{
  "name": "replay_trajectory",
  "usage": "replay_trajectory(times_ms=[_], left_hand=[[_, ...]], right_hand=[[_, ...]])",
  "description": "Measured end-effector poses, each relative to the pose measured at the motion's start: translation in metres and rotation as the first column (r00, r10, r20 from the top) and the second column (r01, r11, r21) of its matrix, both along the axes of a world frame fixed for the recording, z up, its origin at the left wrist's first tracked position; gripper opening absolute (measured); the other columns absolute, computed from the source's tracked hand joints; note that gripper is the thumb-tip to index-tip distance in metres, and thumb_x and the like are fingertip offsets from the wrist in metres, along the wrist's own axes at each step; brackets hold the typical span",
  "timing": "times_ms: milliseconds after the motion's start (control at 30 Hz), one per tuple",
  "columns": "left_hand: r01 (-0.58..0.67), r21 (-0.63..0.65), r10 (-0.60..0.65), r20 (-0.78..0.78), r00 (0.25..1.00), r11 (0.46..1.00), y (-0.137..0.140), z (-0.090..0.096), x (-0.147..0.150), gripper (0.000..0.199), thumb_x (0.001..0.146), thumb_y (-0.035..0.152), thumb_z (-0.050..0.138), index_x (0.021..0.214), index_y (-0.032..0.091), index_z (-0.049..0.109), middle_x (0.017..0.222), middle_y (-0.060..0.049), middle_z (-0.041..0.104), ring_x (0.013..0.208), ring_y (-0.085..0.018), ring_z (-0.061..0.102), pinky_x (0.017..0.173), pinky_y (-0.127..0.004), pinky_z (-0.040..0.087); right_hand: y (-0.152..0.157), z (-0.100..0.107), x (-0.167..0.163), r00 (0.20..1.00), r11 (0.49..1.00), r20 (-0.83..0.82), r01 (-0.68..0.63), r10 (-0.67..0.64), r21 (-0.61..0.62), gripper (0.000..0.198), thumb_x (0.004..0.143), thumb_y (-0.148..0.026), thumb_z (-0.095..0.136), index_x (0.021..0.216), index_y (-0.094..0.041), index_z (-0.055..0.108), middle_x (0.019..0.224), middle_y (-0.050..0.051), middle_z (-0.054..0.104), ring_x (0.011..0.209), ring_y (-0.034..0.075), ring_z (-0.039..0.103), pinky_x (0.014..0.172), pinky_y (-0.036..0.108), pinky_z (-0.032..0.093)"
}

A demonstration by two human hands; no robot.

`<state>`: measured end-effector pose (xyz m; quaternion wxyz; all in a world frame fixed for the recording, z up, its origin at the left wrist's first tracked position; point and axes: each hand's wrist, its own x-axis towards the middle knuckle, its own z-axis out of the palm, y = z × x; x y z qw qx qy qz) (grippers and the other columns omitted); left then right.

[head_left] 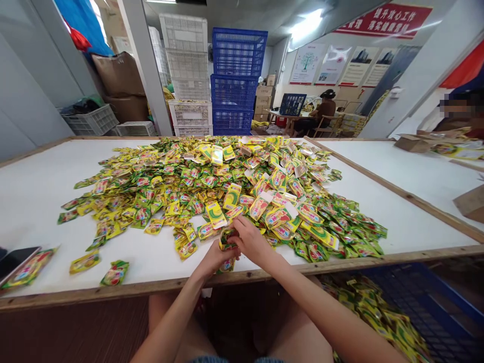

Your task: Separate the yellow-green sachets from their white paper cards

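Just above the table's near edge, my left hand (215, 259) is closed around a small yellow and green carton (224, 241). My right hand (247, 241) bends over the same carton from the right, fingers closed at its upper end; whatever they pinch is hidden. Under the hands, part of a yellow-green sachet (227, 265) shows on the table. Right behind them lie yellow cartons (216, 215), some with white flaps lifted. A wide heap of green and yellow sachets (143, 194) spreads around these cartons.
The white table (41, 176) has a raised wooden edge. Two loose sachets (115, 273) and a dark phone-like device (17, 262) lie at left. Below right stands a blue crate (427, 302) with sachets. Stacked crates (239, 55) rise behind; a person (323, 111) sits further back.
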<state>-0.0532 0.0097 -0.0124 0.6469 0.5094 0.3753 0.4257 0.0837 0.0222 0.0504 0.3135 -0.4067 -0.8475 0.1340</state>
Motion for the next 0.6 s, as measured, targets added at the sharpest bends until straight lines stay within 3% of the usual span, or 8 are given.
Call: replay_trajectory(times_ms=[133,233,300,400,600], left_hand=[[-0.048,0.063,0.050,-0.019,0.999,0.997,0.000,-0.002,0.002,0.019,0.061,0.024,0.067,0.075,0.013,0.060,0.062,0.000,0.061,0.060,-0.014,0.055,0.063,-0.026,0.044],[-0.092,0.118,0.099,-0.059,0.993,0.989,0.001,-0.006,0.002,0.014,0.060,0.020,0.065,0.073,0.013,0.061,0.061,0.001,0.060,0.064,-0.014,0.054,0.067,-0.026,0.044],[-0.116,0.121,0.126,-0.081,0.989,0.986,0.000,-0.008,0.000,0.014,0.060,0.018,0.064,0.073,0.013,0.062,0.063,0.001,0.060,0.066,-0.014,0.054,0.068,-0.025,0.043],[-0.138,0.095,0.145,-0.074,0.987,0.986,-0.002,-0.009,-0.004,0.021,0.061,0.020,0.065,0.081,0.014,0.062,0.071,0.000,0.062,0.070,-0.014,0.054,0.068,-0.024,0.043],[-0.104,0.071,0.106,-0.034,0.994,0.992,-0.005,-0.008,-0.006,0.028,0.062,0.028,0.070,0.085,0.014,0.062,0.074,-0.001,0.062,0.071,-0.014,0.054,0.069,-0.025,0.043]], right_hand=[[-0.005,-0.008,-0.001,0.997,0.995,0.053,0.056,-0.060,0.083,0.003,0.075,-0.015,0.060,0.075,-0.017,0.060,0.099,0.008,0.051,0.097,0.022,0.042,0.083,0.037,0.037],[-0.010,-0.014,-0.003,0.994,0.998,0.110,0.002,-0.010,0.067,0.012,0.079,-0.022,0.058,0.068,-0.018,0.063,0.103,0.008,0.053,0.101,0.024,0.041,0.083,0.040,0.035],[-0.014,-0.018,-0.003,0.996,0.999,0.083,-0.017,0.015,0.030,0.009,0.080,-0.022,0.057,0.074,-0.019,0.064,0.105,0.007,0.054,0.100,0.023,0.042,0.082,0.039,0.034],[-0.021,-0.021,-0.002,0.998,0.999,-0.029,0.049,-0.048,0.010,0.010,0.081,-0.017,0.054,0.089,-0.020,0.060,0.104,0.006,0.055,0.098,0.021,0.045,0.083,0.037,0.034],[-0.024,-0.020,0.000,0.990,0.988,-0.087,0.123,-0.115,0.089,0.021,0.083,-0.015,0.049,0.102,-0.020,0.055,0.102,0.007,0.056,0.098,0.021,0.047,0.085,0.036,0.032]])
